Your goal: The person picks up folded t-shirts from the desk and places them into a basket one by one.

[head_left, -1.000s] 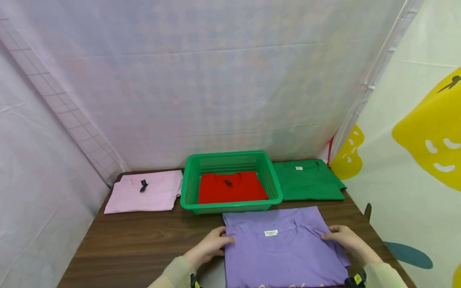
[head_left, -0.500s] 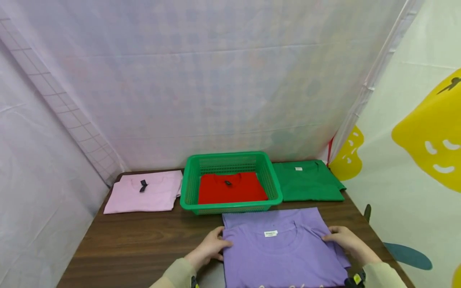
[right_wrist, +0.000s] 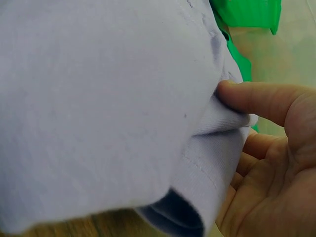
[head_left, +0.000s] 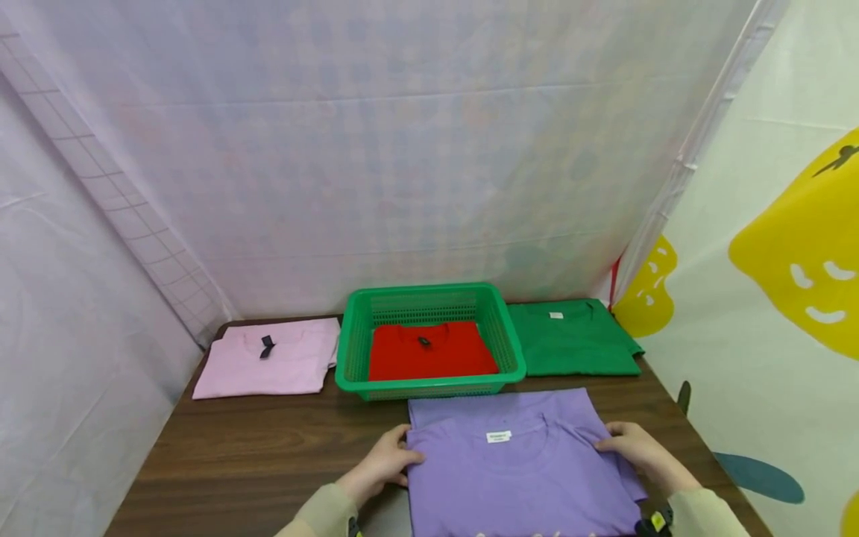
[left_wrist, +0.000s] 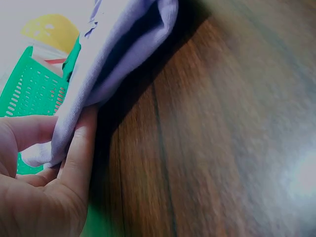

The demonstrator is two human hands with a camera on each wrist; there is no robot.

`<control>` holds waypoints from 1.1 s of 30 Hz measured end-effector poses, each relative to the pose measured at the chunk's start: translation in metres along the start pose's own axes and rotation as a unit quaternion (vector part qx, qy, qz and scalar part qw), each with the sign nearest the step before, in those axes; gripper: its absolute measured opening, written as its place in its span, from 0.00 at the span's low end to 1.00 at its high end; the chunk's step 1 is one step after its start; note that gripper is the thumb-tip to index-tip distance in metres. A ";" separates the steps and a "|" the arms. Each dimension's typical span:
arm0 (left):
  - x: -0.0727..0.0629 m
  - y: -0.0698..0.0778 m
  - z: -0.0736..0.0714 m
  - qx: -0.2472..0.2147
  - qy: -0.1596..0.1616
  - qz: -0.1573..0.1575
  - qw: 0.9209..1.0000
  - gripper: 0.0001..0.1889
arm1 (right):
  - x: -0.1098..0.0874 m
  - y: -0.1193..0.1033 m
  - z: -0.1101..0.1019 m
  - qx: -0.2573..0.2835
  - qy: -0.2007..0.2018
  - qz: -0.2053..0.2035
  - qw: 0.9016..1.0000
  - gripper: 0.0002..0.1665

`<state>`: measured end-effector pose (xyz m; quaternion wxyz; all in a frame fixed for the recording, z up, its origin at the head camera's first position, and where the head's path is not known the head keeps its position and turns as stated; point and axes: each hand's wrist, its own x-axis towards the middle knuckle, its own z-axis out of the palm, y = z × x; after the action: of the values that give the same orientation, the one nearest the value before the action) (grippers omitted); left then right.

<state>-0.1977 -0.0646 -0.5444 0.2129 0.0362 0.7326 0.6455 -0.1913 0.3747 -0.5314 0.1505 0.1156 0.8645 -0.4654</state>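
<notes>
A folded purple T-shirt (head_left: 510,477) with a white neck label lies at the front of the table, its collar toward the basket. My left hand (head_left: 385,461) pinches its left edge, thumb on top and fingers beneath, as the left wrist view shows on the folded layers (left_wrist: 74,108). At the opposite edge my right hand (head_left: 637,451) grips the shirt, the thumb pressing on the cloth (right_wrist: 123,98) and the other fingers under it. Behind the shirt stands a green plastic basket (head_left: 429,386) holding a folded red T-shirt (head_left: 429,358).
To the basket's left lies a folded pink T-shirt (head_left: 275,365) with a black tag. A folded green T-shirt (head_left: 573,343) sits to its right. The dark wooden table (head_left: 255,455) meets a pale fabric wall (head_left: 403,149) at the back and sides.
Both hands have shifted slightly to the left with the purple T-shirt between them. The basket and the other shirts have stayed in place.
</notes>
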 end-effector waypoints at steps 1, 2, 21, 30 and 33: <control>-0.001 0.000 -0.001 0.002 0.001 0.000 1.000 0.36 | 0.001 0.000 0.001 0.000 -0.001 0.000 1.000 0.17; -0.002 -0.001 -0.002 0.002 0.001 0.000 1.000 0.36 | 0.001 0.000 0.002 0.001 -0.002 -0.002 1.000 0.16; -0.012 -0.011 -0.028 0.008 0.011 0.011 1.000 0.31 | -0.003 -0.013 0.028 0.017 -0.011 -0.039 0.999 0.16; -0.020 -0.012 -0.041 0.009 0.015 0.007 1.000 0.28 | -0.003 -0.017 0.040 0.011 -0.018 -0.072 0.997 0.13; -0.022 -0.012 -0.045 0.011 0.019 0.007 1.000 0.28 | -0.003 -0.019 0.043 0.005 -0.016 -0.077 0.997 0.13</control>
<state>-0.1914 -0.1157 -0.5469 0.1946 0.0314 0.7434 0.6391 -0.1881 0.3278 -0.5380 0.1278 0.0415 0.8661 -0.4814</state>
